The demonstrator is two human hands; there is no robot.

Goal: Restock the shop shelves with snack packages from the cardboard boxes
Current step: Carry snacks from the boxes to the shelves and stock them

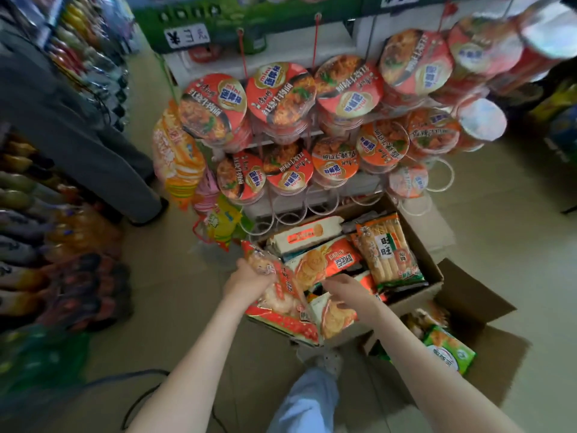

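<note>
An open cardboard box (pixel 434 270) on the floor holds several snack packages, among them an orange rice-cracker bag (pixel 387 248) and a cream biscuit pack (pixel 307 234). My left hand (pixel 248 281) grips the top of a red and clear cracker package (pixel 282 303), lifted at the box's near left corner. My right hand (pixel 351 292) reaches into the box with curled fingers on another orange snack package (pixel 335 315). Whether it holds that package firmly is unclear.
A wire rack (pixel 312 210) of instant noodle cups (pixel 281 92) stands right behind the box. A second open box (pixel 487 345) with a green package (pixel 449 348) lies to the right. Stocked shelves (pixel 37 245) line the left. A person in dark trousers (pixel 93 145) stands left of the rack.
</note>
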